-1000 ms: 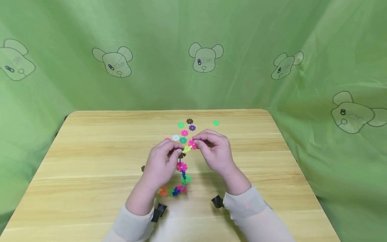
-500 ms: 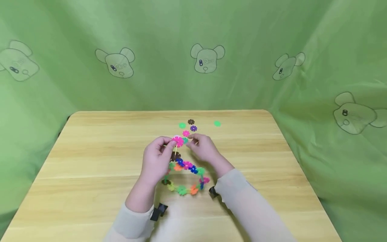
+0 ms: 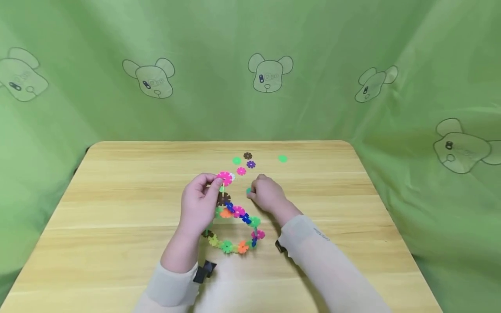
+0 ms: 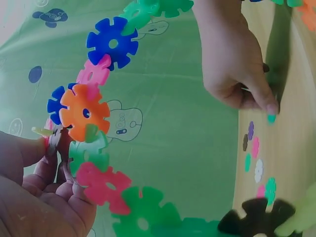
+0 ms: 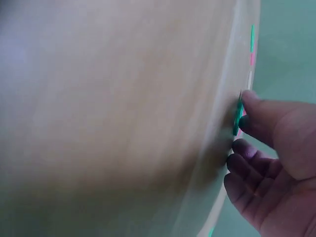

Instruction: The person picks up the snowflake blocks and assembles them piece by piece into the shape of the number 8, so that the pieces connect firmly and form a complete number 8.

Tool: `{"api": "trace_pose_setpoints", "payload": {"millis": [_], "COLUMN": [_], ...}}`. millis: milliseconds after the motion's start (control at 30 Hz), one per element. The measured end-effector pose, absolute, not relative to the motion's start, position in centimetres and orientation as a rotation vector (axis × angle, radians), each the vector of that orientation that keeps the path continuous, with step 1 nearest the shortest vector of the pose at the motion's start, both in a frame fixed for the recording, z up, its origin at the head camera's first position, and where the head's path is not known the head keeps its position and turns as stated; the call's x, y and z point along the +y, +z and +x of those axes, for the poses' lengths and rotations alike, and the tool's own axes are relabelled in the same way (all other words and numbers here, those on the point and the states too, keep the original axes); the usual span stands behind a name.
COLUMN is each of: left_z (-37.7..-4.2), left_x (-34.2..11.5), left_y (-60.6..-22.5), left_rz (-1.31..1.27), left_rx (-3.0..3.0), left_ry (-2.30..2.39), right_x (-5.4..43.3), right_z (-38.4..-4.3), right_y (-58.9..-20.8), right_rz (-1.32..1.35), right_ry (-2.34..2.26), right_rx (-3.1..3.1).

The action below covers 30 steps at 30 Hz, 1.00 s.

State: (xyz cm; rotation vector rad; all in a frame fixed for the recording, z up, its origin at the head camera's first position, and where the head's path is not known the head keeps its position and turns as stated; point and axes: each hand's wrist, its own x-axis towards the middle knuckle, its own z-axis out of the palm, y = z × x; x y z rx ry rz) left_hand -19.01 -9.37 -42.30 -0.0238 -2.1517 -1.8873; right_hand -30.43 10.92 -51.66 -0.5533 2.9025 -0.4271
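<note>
In the head view my left hand pinches a pink notched flower disc between thumb and fingers. From it hangs a looped chain of interlocked flower discs in several colours, its lower part near or on the table. The left wrist view shows part of this chain close up, with an orange disc and a blue disc linked by a pink one. To the right, my right hand pinches a teal disc at the tabletop, its other fingers curled. The left fingertips are partly hidden.
Loose discs lie towards the back of the wooden table: brown, purple, pink and green, with another green disc farther right. A white disc is partly hidden behind the held pink one. Green cloth surrounds the table.
My right hand has let go of the pink disc, which my left hand now holds. It has taken the teal disc and drawn it slightly right. The chain has swung out into a visible loop.
</note>
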Motion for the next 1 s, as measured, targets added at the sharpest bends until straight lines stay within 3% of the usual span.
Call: {"api": "trace_pose_setpoints", "payload": {"millis": [400, 533, 700, 1000], "left_z": [-19.0, -19.1, -19.0, -18.9], "left_x": [-8.7, -8.6, -8.6, -8.3], "left_y": [-42.0, -42.2, -42.1, -42.1], "left_rz": [-0.128, -0.135, -0.137, -0.182], "left_rx": [-2.159, -2.178, -2.189, -2.162], "left_ry": [-1.883, -1.851, -1.855, -1.836], "right_x": [12.9, 12.9, 12.3, 12.1], "right_z": [-29.9, -28.1, -25.3, -23.8], "right_y": [-50.8, -47.3, -42.6, -40.3], "right_rz": [-0.33, -0.499, -0.911, -1.27], "right_ry": [-1.208, -1.586, -2.034, -1.968], "right_rx": [2.676, 2.622, 2.486, 2.582]}}
